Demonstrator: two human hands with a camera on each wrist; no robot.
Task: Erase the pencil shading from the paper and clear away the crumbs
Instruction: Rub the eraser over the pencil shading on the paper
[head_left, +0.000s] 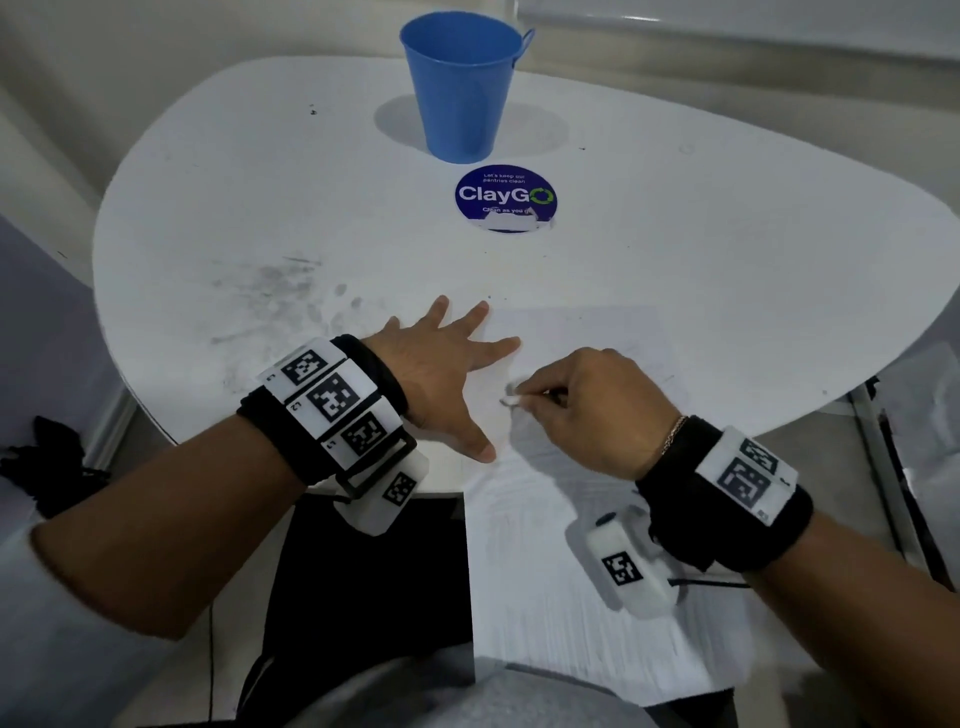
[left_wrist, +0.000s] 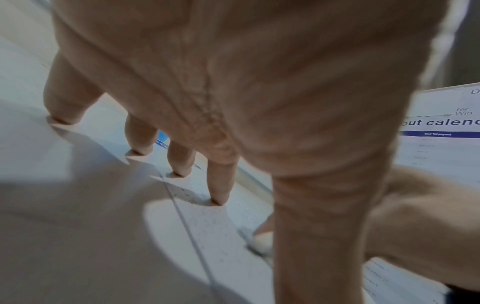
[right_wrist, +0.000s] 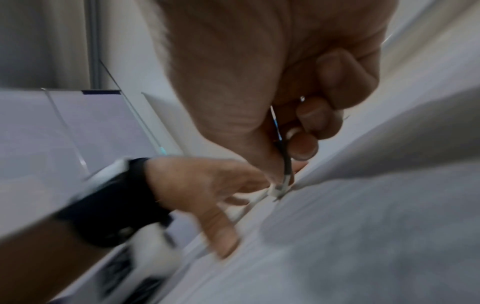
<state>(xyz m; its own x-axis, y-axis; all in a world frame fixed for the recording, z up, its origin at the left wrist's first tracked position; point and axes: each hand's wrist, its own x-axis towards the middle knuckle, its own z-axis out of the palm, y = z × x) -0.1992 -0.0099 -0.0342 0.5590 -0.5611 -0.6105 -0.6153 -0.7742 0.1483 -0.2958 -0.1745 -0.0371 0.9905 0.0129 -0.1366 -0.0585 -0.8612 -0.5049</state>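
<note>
So there's a big white rounded desk (head_left: 675, 218), pretty grubby, with grey pencil smudges (head_left: 280, 291) across its left part. Lying on the near right part is the paper (head_left: 587, 332), a white sheet that hangs off the desk's front edge toward the person's lap. The left wrist view shows print on it, something like "calen...", and fine dark specks scattered over the sheet near the fingertips, probably crumbs, though it's too blurry to swear to it.

At the far side stands a blue bucket-style cup (head_left: 460, 85), upright, and just in front of it there's a round dark blue "ClayGo" sticker (head_left: 506, 200) stuck flat on the desk.

The left hand (head_left: 441, 379) is spread flat with straight fingers (left_wrist: 221, 181), fingertips pressing down right on the paper's left edge, holding nothing.

The right hand (head_left: 592, 410) sits just beside it over the paper, fingers (right_wrist: 302, 148) curled in and pinching a thin dark stick-type eraser (right_wrist: 285, 164). Its whitish tip (head_left: 511, 393) is down on the sheet, close to the left thumb. The right wrist view is motion-blurred.
</note>
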